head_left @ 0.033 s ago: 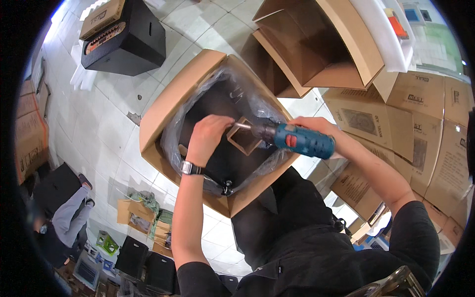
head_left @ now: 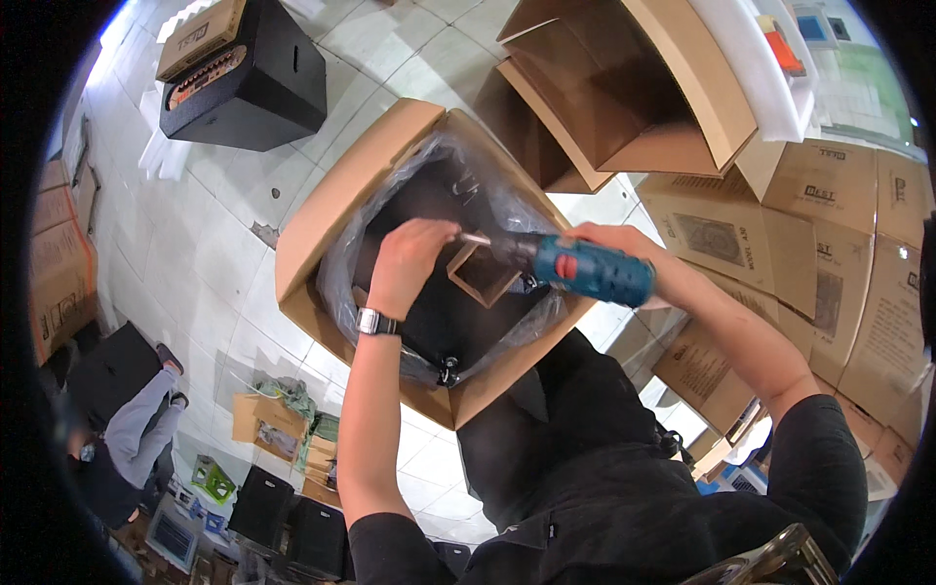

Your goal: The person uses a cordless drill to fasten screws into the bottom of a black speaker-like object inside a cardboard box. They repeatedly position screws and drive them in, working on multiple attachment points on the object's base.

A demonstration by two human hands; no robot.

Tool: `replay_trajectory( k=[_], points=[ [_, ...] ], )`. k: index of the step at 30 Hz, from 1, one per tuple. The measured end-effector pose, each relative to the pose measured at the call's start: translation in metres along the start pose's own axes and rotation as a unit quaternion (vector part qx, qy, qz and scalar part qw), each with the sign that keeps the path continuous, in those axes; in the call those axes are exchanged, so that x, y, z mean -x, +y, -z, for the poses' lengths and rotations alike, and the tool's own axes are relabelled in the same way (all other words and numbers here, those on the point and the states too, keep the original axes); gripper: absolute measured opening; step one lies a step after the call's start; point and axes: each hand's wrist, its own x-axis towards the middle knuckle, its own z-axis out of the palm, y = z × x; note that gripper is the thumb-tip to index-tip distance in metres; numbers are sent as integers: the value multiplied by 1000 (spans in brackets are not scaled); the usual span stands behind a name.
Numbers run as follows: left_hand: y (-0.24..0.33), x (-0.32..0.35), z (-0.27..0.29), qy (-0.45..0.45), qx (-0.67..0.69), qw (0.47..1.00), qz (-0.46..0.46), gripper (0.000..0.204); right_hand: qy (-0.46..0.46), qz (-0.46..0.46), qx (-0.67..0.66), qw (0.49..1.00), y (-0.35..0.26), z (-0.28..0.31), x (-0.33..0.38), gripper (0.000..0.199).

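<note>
Over the carton (head_left: 327, 207), the right hand (head_left: 626, 244) clamps the drill (head_left: 593, 272); slipping, it could jab the left hand (head_left: 406, 265), grip unclear.

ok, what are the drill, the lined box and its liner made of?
Drill: probably moulded plastic, teal, rounded; bit looks metallic, with a bright glint. Lined box: cardboard, judging by matte brown sides. Liner: likely thin plastic film, see-through, wrinkled, with shiny streaks.
</note>
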Motion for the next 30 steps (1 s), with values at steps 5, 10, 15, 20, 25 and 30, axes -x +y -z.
replay_trajectory(
  k=[5, 10, 15, 20, 25, 30],
  points=[
    [-36, -61, -20, 32, -12, 999, 28, 10, 77, 169, 136, 973, -21, 5, -47, 56],
    [-79, -80, -45, -18, 22, 995, 98, 13, 75, 40, 176, 981, -61, 4, -98, 43],
    [-77, -101, -59, -42, -31, 991, 125, 14, 94, 8, 167, 982, -68, 18, -123, 40],
    [-97, -97, -65, -59, -29, 992, 103, 10, 82, 4, 166, 983, -62, 16, -132, 42],
    [-104, -89, -73, -45, -81, 991, 100, 13, 100, 0, 129, 987, -62, 7, -129, 37],
    [-101, -81, -76, -30, -128, 987, 92, 14, 106, -17, 155, 982, -71, 2, -128, 42]
  ],
)
